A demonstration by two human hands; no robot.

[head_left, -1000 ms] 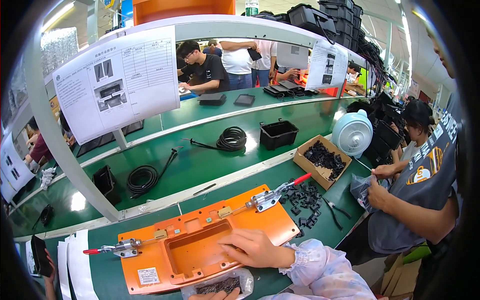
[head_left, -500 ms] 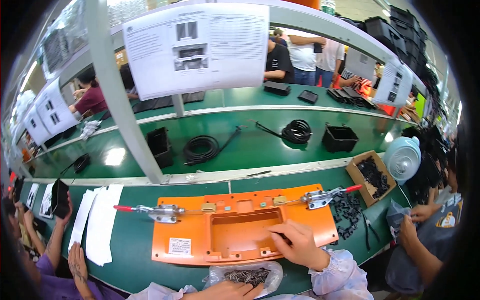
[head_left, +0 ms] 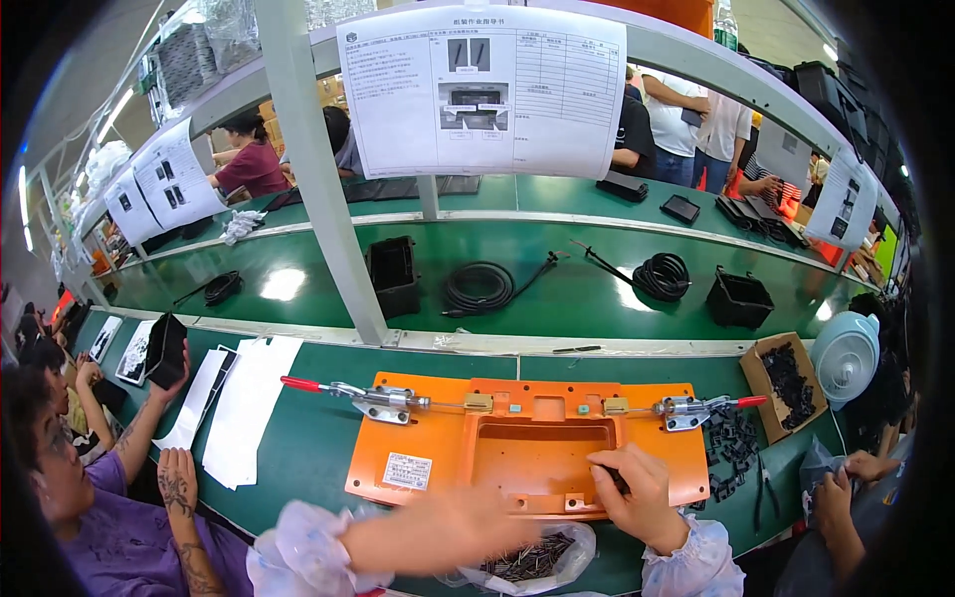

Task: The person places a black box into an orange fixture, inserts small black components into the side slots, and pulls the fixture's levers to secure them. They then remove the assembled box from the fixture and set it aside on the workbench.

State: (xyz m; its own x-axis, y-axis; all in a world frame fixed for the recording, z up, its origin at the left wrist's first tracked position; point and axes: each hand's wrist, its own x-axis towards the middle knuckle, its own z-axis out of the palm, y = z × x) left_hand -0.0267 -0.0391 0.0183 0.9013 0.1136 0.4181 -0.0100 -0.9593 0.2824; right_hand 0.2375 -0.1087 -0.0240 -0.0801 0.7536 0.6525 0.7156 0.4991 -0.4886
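An orange fixture (head_left: 448, 448) with a recessed middle lies on the green bench in front of me. My right hand (head_left: 642, 497) is closed over the right edge of the recess, its fingers pinching a small black part (head_left: 617, 480) that is mostly hidden. Smeared by motion, my left hand (head_left: 458, 527) passes over the fixture's near edge; its fingers cannot be made out. Below it stands an open clear plastic bag (head_left: 582, 557) of thin dark metal pins (head_left: 532, 559). Red-handled toggle clamps (head_left: 383, 398) sit on both sides of the fixture.
Right of the fixture lie loose black clips (head_left: 731, 448), pliers (head_left: 764, 493), a cardboard box (head_left: 751, 373) of black parts and a fan (head_left: 846, 358). Paper sheets (head_left: 249, 408) lie left, near a co-worker (head_left: 129, 507). Coiled cables (head_left: 487, 287) and black housings (head_left: 393, 274) rest beyond the rail.
My left hand has risen from the bag of pins toward the fixture's near edge. My right hand stays at the recess's right side. The whole view has shifted, moving the scene rightward.
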